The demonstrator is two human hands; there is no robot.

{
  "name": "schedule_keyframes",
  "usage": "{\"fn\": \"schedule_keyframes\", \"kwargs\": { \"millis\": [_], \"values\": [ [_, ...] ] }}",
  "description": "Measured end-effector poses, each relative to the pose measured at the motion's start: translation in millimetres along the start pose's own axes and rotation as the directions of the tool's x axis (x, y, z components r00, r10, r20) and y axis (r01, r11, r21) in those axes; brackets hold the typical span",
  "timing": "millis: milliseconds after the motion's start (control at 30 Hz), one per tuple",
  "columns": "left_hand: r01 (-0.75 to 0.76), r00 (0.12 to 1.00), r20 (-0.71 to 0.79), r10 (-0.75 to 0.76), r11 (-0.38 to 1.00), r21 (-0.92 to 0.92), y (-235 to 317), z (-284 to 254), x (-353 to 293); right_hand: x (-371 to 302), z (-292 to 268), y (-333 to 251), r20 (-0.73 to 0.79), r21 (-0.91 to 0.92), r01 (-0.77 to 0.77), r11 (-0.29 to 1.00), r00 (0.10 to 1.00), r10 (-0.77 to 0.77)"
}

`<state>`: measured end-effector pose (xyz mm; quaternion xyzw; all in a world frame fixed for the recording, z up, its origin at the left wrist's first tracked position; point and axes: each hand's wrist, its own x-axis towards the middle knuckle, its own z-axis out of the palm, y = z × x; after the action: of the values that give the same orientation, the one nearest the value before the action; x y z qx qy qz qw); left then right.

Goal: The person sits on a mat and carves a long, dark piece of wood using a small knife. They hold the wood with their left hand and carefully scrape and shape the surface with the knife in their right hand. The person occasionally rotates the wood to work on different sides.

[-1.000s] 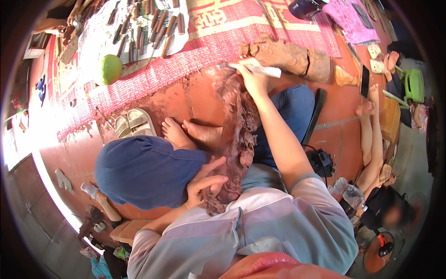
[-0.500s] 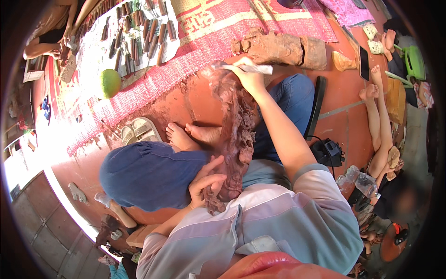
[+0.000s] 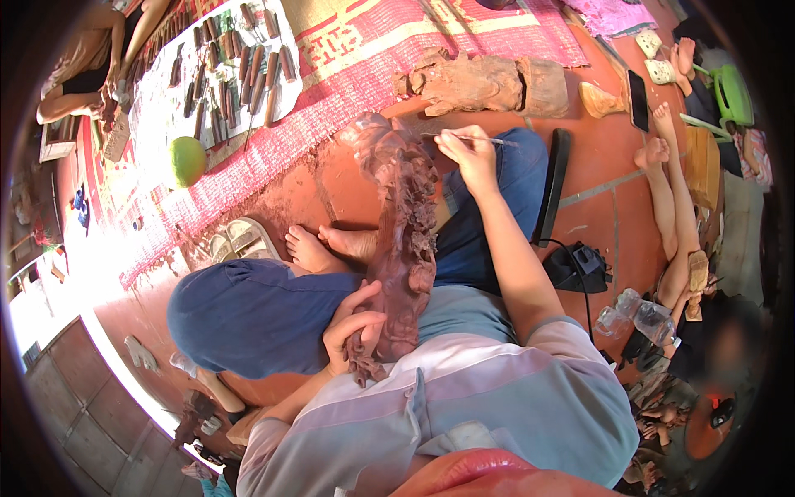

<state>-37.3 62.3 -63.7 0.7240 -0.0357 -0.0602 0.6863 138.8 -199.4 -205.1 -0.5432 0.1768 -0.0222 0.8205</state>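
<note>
Across my lap lies a long reddish-brown wood carving (image 3: pixel 402 240) of knobbly, intricate shapes, its rounded far end beyond my knees and its near end against my shirt. My left hand (image 3: pixel 352 325) is curled at the carving's near end, holding its left side. To the right of its far part, my right hand (image 3: pixel 470 156) pinches a slender, light-coloured rod-like tool (image 3: pixel 503 142). The tool's thin tip points left toward the carving's far end; whether it touches the wood I cannot tell.
Beyond lies a split brown carved log (image 3: pixel 480 85). A red patterned mat (image 3: pixel 348 70) carries a white sheet with many wooden-handled tools (image 3: pixel 248 79) and a green round fruit (image 3: pixel 186 161). Sandals (image 3: pixel 244 238) lie near my feet; a phone (image 3: pixel 638 99) and other people sit at right.
My right hand has drawn back to the right, off the carving's far end, with the tool in its fingers. My left hand stays at the near end. The view has shifted slightly.
</note>
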Motion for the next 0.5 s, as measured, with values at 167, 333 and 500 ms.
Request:
{"fn": "schedule_keyframes", "kwargs": {
  "millis": [167,333,500],
  "values": [
    [0.031,0.999,-0.030,-0.031,1.000,0.000,1,2,-3,32,42,17,0.069,-0.038,0.022,0.999,0.997,-0.019],
    [0.045,0.999,-0.026,-0.045,0.999,0.017,-2,2,-4,44,46,40,-0.015,0.102,-0.138,0.985,0.990,0.141],
    [-0.004,1.000,-0.028,0.005,1.000,0.016,1,4,-1,40,42,20,0.011,0.033,-0.172,0.985,0.985,0.171]
  ]
}}
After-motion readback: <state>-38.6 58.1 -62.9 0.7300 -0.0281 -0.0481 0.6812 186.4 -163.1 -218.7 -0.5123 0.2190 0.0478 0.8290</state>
